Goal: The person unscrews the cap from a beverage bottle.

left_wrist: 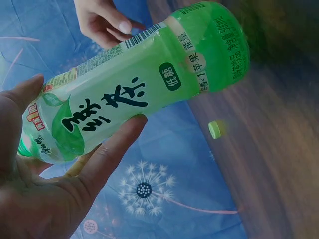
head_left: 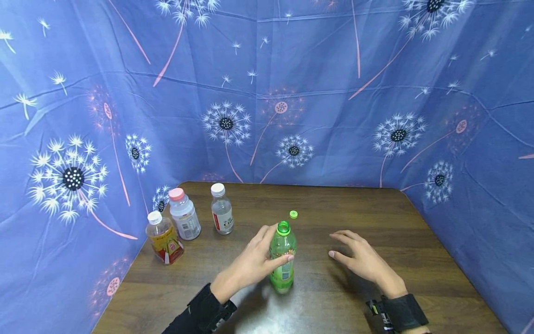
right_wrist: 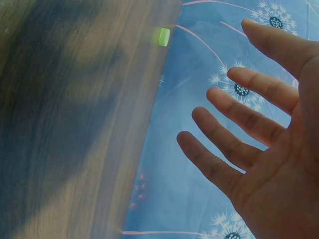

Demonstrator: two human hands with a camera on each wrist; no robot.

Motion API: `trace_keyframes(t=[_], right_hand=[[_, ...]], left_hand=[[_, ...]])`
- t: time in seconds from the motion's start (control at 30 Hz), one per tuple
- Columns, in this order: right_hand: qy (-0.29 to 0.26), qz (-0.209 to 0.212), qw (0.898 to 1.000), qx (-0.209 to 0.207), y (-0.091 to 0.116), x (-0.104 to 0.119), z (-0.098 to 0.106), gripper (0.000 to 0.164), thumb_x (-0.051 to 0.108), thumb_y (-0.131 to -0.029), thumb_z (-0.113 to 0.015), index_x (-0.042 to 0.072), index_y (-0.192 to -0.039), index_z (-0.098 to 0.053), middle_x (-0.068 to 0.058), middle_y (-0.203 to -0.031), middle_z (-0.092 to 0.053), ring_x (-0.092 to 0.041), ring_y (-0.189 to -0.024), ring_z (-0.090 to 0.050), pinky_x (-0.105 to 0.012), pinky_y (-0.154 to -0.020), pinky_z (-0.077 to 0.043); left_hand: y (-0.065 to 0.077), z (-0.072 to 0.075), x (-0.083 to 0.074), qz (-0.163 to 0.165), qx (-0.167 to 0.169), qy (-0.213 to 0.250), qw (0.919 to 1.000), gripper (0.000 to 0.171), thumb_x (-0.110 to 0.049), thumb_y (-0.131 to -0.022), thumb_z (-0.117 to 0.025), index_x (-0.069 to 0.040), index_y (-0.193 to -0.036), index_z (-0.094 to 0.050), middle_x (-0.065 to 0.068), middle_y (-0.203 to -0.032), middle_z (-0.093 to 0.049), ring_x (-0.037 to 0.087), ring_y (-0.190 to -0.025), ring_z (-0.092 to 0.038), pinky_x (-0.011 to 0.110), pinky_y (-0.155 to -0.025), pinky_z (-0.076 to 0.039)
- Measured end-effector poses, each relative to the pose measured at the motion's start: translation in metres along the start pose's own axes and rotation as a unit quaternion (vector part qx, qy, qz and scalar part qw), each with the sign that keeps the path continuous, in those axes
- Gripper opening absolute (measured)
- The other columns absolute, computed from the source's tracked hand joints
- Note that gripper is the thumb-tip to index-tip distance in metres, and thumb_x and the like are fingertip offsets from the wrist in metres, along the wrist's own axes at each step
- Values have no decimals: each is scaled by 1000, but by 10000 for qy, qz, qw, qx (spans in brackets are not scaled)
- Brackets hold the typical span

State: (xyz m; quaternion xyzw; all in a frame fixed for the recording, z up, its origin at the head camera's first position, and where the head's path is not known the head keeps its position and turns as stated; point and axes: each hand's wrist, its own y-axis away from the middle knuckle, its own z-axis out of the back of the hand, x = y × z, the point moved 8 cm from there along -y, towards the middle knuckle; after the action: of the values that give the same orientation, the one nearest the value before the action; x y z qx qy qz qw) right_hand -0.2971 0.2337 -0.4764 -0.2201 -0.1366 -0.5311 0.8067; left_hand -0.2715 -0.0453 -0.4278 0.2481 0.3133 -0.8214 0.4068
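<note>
My left hand [head_left: 252, 264] grips a green tea bottle [head_left: 282, 278] around its upper body, thumb on the near side and fingers behind. The bottle is upright and its mouth is uncovered. In the left wrist view the bottle's label [left_wrist: 112, 99] with large dark characters shows between the thumb and fingers. A small green bottle cap [head_left: 294, 214] lies on the table behind the bottle. To the right of the bottle, my right hand [head_left: 367, 260] hovers with nothing in it; its fingers are spread and extended in the right wrist view. Whether the bottle's base touches the table, I cannot tell.
At the left of the wooden table [head_left: 333, 199] stand a capped bottle of reddish-brown drink [head_left: 164, 241], a pale bottle with a pink cap [head_left: 185, 215] and a clear bottle with a white cap [head_left: 222, 211]. Blue dandelion-print cloth [head_left: 333, 116] surrounds the table's back and sides.
</note>
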Motion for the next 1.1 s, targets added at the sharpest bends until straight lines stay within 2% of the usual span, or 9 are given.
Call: trace_keyframes(t=[0.23, 0.47, 0.63, 0.87, 1.1], right_hand=[[233, -146, 9996, 95, -8, 2, -7, 56, 44, -98, -74, 16, -145, -62, -12, -146, -60, -40, -132, -59, -64, -98, -55], [507, -114, 9986, 106, -21, 3, -19, 57, 45, -97, -73, 17, -146, -61, -14, -147, -60, -41, -132, -60, -66, -95, -55], [540, -78, 9985, 48, -33, 8, -24, 57, 43, -98, -73, 16, -146, -61, -14, -146, -60, -41, -131, -60, -66, -92, -57], [694, -131, 9975, -68, -56, 7, -32, 59, 42, -97, -74, 16, -148, -59, -18, -148, -59, -43, -132, -59, -68, -95, -55], [798, -45, 9968, -35, -88, 9, -38, 62, 38, -98, -74, 16, -152, -55, -14, -147, -59, -39, -131, -60, -62, -96, -57]], left_hand=[[11, -9, -4, 52, 79, 204, 9997, 78, -54, -95, -72, -20, -158, -42, -1, -131, -55, 14, -111, -64, 26, -87, -61], [18, -12, -9, -126, -96, 235, 9996, 77, -55, -92, -77, -26, -156, -46, -7, -127, -55, 10, -108, -62, 27, -88, -60], [23, -16, -12, -212, -174, 432, 9987, 75, -55, -91, -77, -29, -155, -47, -10, -128, -54, 9, -111, -61, 28, -90, -59], [24, -25, -12, -632, -347, 1031, 9920, 68, -39, -93, -81, -28, -152, -47, -5, -132, -62, 12, -113, -67, 24, -89, -62], [23, -26, -10, -732, -264, 1242, 9892, 70, -33, -94, -81, -28, -154, -45, 0, -130, -64, 14, -111, -69, 22, -86, -61]])
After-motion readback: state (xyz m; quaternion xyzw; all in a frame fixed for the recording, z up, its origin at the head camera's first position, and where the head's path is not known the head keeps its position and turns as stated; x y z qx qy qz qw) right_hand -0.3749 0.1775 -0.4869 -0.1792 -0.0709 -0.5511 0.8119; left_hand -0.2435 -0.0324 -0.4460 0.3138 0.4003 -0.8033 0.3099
